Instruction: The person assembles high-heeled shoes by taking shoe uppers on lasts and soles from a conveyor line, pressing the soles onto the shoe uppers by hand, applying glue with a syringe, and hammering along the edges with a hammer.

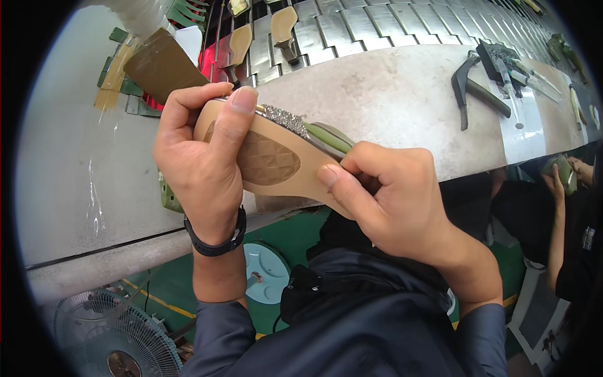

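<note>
A shoe with a tan outsole (270, 157) is held up above the near edge of the workbench, its underside turned toward me. A patterned oval shows on the sole. Along the far side runs a glittery silver strap (286, 119), with a green shoe last (328, 137) partly visible behind. My left hand (204, 144), a black band on its wrist, grips the toe end, thumb pressed over the sole's edge. My right hand (402, 195) pinches the narrower part toward the heel, its thumb on the sole; the heel end is hidden by this hand.
A hammer (465, 88) and a black block (499, 66) with brushes lie at the bench's right. Beyond runs a slatted metal conveyor (370, 25) carrying tan soles (284, 26). Lower left stands a fan (113, 333), beside a light-blue round stool (267, 273). A co-worker's hands (556, 182) hold a green object.
</note>
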Demonstrator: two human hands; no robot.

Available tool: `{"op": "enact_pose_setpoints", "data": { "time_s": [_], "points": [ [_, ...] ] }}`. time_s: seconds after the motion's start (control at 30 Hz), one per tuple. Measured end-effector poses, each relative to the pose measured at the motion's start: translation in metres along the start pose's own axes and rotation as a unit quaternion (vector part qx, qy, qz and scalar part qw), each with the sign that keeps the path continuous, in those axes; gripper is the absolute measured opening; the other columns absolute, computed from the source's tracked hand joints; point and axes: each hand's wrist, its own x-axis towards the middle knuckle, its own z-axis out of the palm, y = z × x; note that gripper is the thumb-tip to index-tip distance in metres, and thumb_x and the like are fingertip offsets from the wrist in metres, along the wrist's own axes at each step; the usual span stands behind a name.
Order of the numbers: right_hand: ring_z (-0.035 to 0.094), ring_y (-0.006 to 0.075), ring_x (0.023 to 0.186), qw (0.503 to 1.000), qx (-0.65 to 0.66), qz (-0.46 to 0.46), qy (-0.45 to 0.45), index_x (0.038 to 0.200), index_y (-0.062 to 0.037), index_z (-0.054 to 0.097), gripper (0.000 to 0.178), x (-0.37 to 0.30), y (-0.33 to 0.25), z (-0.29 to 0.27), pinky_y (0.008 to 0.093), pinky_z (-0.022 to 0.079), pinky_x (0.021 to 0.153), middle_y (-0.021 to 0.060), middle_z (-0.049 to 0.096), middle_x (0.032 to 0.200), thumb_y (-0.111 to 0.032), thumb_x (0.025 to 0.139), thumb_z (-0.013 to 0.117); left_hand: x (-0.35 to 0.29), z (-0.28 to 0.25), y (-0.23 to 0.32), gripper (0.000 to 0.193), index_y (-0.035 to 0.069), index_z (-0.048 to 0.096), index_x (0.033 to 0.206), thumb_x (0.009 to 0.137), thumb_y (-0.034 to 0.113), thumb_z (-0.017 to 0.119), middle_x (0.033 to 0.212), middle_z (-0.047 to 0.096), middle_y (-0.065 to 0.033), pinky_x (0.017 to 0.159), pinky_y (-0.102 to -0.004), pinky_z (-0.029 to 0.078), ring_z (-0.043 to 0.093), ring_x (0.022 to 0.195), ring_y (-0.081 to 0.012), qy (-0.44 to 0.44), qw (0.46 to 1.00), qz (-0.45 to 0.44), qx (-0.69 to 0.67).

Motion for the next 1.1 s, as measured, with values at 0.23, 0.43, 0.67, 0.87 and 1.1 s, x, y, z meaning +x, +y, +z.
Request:
{"op": "enact_pose_setpoints", "data": {
  "time_s": [0.23, 0.43, 0.67, 0.87, 1.1],
  "points": [
    [0.073, 0.0204, 0.101, 0.995, -0.033, -0.091, 0.004, 0.127, 0.0017, 0.065, 0.059, 0.037, -0.030, -0.045, 0.0353, 0.057, 0.092, 0.0113, 0.075, 0.113, -0.024, 0.080, 0.090, 0.011, 0.039, 0.043, 0.031, -0.002, 0.069, 0.117, 0.106, 0.028, 0.068, 0.112, 0.073, -0.0086, 0.094, -0.0324, 0.053, 0.069, 0.103, -0.0175, -0.206, 0.966, 0.156, 0.019],
    [0.073, 0.0156, 0.096, 0.977, 0.145, 0.067, 0.140, 0.120, 0.0059, 0.068, 0.035, 0.010, 0.027, -0.121, 0.0288, 0.058, 0.087, 0.0122, 0.075, 0.108, -0.023, 0.099, 0.071, -0.002, 0.069, -0.051, 0.071, 0.000, 0.067, 0.128, 0.115, 0.057, 0.027, 0.135, 0.070, -0.0178, 0.114, -0.0453, 0.041, 0.061, 0.132, -0.0275, -0.228, 0.897, -0.178, -0.334],
    [0.065, 0.0268, 0.125, 0.843, 0.445, 0.188, 0.239, 0.138, 0.0073, 0.056, 0.044, -0.115, 0.055, -0.059, 0.0423, 0.050, 0.110, 0.0191, 0.066, 0.133, -0.022, 0.106, 0.058, -0.070, 0.083, -0.072, 0.092, -0.006, 0.073, 0.101, 0.113, 0.063, 0.014, 0.097, 0.077, -0.0188, 0.091, -0.0311, 0.057, 0.073, 0.091, -0.0217, -0.134, 0.928, -0.174, -0.300],
    [0.068, 0.0193, 0.078, 0.981, -0.182, 0.026, 0.054, 0.134, -0.0001, 0.066, 0.055, -0.091, 0.048, -0.062, 0.0323, 0.056, 0.069, 0.0097, 0.072, 0.096, -0.004, 0.082, 0.085, -0.007, 0.082, -0.059, 0.094, 0.001, 0.074, 0.077, 0.110, 0.072, 0.022, 0.071, 0.070, -0.0053, 0.051, -0.0254, 0.041, 0.053, 0.050, -0.0095, -0.232, 0.956, -0.026, -0.175],
    [0.060, 0.0171, 0.062, 0.969, -0.179, -0.170, 0.001, 0.127, -0.0021, 0.072, 0.050, 0.015, -0.003, -0.047, 0.0319, 0.049, 0.056, 0.0092, 0.071, 0.088, 0.000, 0.079, 0.085, -0.021, 0.091, -0.068, 0.091, -0.003, 0.076, 0.094, 0.111, 0.069, 0.022, 0.084, 0.071, -0.0079, 0.079, -0.0289, 0.052, 0.067, 0.082, -0.0165, -0.255, 0.927, -0.034, -0.273]
  ]
}}
